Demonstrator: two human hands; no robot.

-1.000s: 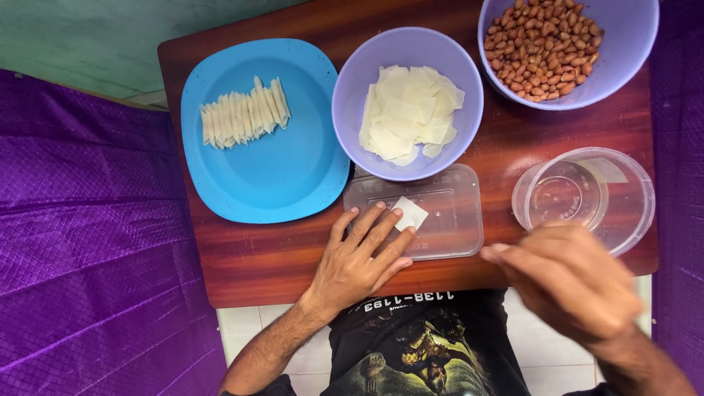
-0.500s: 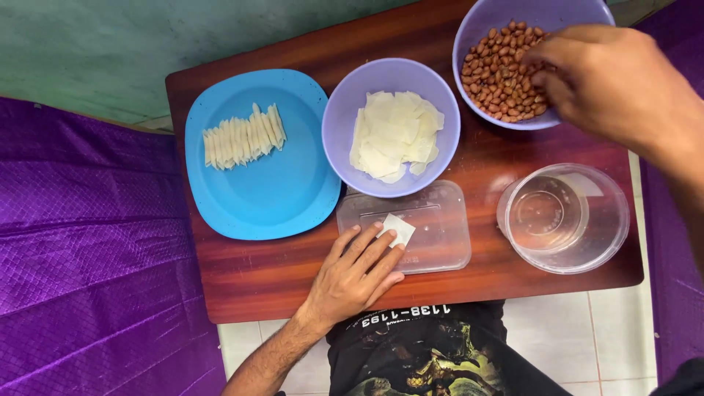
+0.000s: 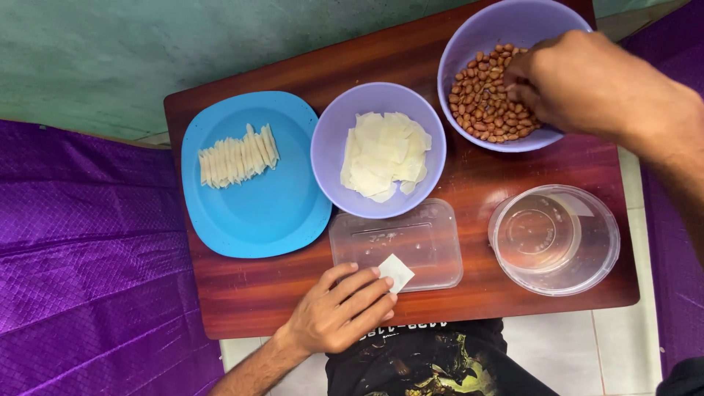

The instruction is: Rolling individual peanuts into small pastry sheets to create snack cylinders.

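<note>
A purple quilted cloth (image 3: 81,279) is spreading across the floor to the left of a low reddish-brown wooden tabletop (image 3: 469,183), with a strip of green floor (image 3: 147,59) lying beyond it and pale tiles (image 3: 623,352) showing at the near edge. On the tabletop, a round blue plate (image 3: 249,213) is carrying a neat row of pale folded wrappers (image 3: 238,155). Beside it, a lilac bowl (image 3: 326,139) is holding a loose stack of thin white wrapper sheets (image 3: 385,155). At the far right corner, a second lilac bowl (image 3: 469,44) is holding brown peanuts (image 3: 484,103). A clear round plastic container (image 3: 555,239) is sitting near the front right, and a clear rectangular plastic lid (image 3: 400,246) is lying flat just in front of the bowl of sheets.

The person's right hand (image 3: 587,84) is reaching into the peanut bowl, its fingers (image 3: 517,77) bunching together down among the peanuts; whether they are gripping any cannot be told. The left hand (image 3: 337,312) is resting palm down at the near edge of the tabletop, its fingers (image 3: 370,286) lying straight and slightly apart, their tips pressing on a small white square wrapper (image 3: 397,271) that is sitting on the near corner of the clear lid.
</note>
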